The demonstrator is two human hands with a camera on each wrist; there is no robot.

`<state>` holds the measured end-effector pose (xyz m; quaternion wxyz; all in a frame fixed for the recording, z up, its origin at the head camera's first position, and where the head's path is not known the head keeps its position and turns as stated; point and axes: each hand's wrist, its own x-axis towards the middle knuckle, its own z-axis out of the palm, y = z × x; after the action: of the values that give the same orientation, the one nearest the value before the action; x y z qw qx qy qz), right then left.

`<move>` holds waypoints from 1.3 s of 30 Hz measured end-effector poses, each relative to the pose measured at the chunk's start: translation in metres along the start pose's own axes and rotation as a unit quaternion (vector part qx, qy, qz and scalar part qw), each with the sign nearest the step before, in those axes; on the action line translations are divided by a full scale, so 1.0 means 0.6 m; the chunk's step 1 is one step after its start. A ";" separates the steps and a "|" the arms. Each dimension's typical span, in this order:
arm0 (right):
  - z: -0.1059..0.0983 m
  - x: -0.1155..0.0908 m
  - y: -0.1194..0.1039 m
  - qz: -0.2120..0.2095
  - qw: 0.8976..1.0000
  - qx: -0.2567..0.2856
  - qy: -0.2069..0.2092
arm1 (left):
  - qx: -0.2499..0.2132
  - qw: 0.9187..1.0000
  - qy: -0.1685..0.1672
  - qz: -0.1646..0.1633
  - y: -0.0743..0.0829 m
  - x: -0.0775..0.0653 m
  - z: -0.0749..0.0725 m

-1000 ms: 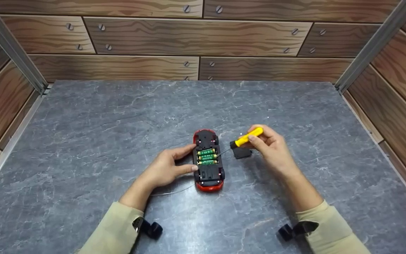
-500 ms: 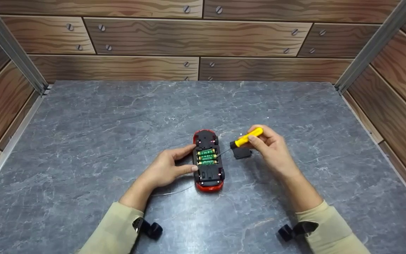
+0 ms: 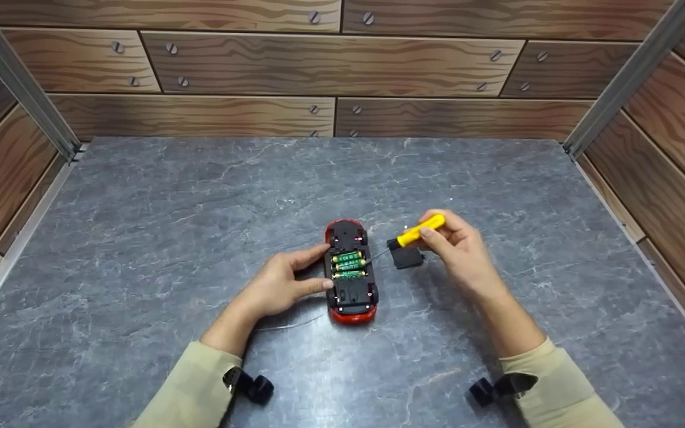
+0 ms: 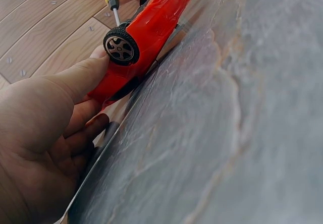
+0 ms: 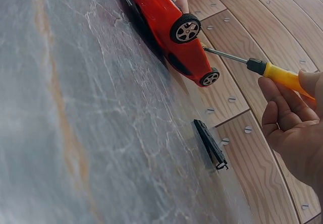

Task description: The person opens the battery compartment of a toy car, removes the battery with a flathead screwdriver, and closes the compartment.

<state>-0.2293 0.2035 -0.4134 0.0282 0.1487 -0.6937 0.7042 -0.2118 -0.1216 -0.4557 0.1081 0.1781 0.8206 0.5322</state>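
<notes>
The car (image 3: 354, 291) lies upside down near the middle of the frame, its long axis running from top to bottom, the lower end drifting slightly right. It sits between the hands: to the right of the left hand (image 3: 282, 283), well to the left of the right hand (image 3: 462, 255). The left hand is the nearer, its thumb and forefinger spread along the car's left edge and gripping it there. The right hand pinches the screwdriver (image 3: 407, 237) by its yellow handle, and the shaft slants down and left across the gap to the right-hand ends of the batteries (image 3: 349, 266). The tip reaches the middle one or just beside it; the view is too coarse to tell whether it touches.

Counted: one car, one screwdriver, three batteries side by side in the open bay, their lengths lying across the car, and one black cover (image 3: 407, 258) on the table (image 3: 158, 238), right of the car and below the shaft. The right wrist view shows two wheels (image 5: 186, 28) along the car's near side. One thin wire (image 3: 292, 326) runs across the lower middle of the frame, between the left wrist and the car's lower end.
</notes>
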 end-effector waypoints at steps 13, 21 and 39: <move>0.004 -0.001 -0.006 -0.013 0.999 -0.036 0.003 | 0.006 1.000 0.002 0.002 -0.002 -0.001 0.000; 0.002 -0.003 -0.013 -0.021 0.999 -0.037 0.004 | 0.006 1.000 0.001 -0.002 0.000 0.000 0.001; 0.011 -0.013 -0.043 -0.068 0.993 -0.089 -0.040 | 0.008 1.000 0.003 0.014 -0.005 0.002 0.001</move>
<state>-0.2146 0.1993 -0.3903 0.0613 0.2205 -0.7428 0.6292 -0.2133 -0.1216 -0.4585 0.0971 0.1887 0.8228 0.5273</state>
